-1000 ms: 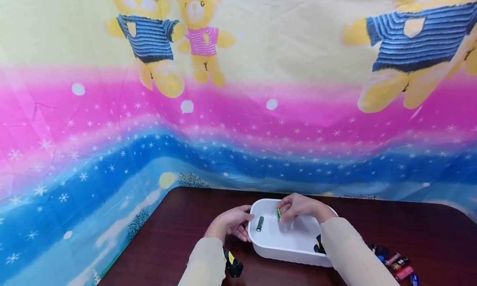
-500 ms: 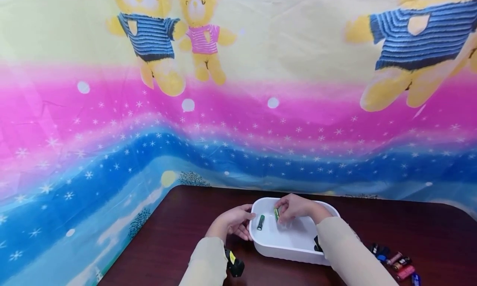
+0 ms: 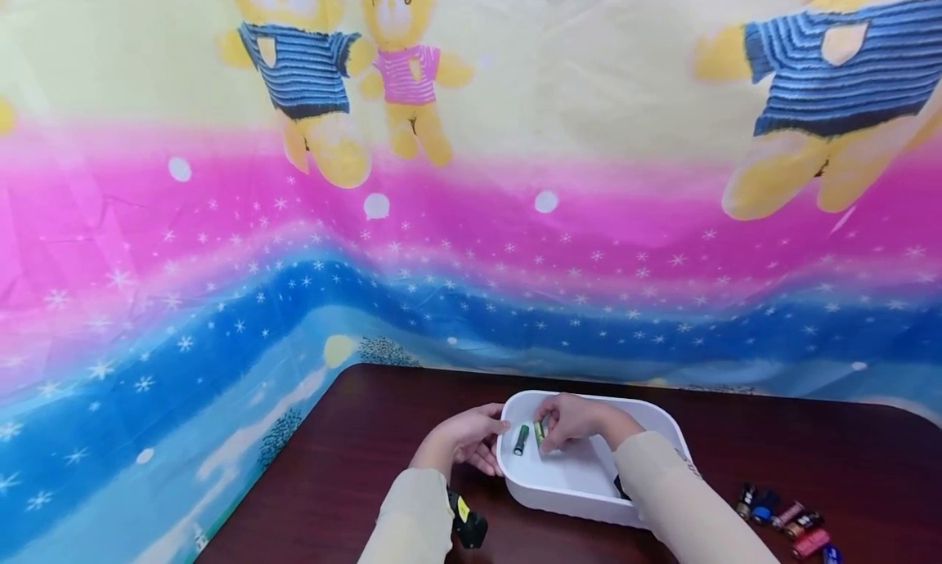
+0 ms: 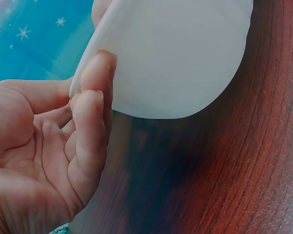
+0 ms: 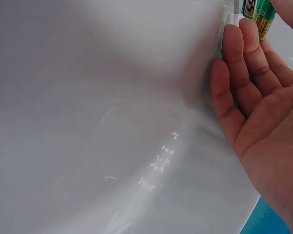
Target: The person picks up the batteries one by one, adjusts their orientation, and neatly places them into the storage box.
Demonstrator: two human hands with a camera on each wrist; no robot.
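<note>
Head view, right fingers (image 3: 551, 442) pinching yellow-green battery (image 3: 539, 432), left fingers (image 3: 483, 459) gripping white tray (image 3: 574, 501).

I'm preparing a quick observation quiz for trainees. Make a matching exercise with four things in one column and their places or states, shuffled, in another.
Things
1. left hand
2. dark green battery
3. right hand
4. pink-red battery

Places or states
A. on the table, among other batteries
B. pinching a green-and-yellow battery
C. gripping the rim of the white tray
D. lying inside the white tray

Pairs: 1-C, 2-D, 3-B, 4-A
</note>
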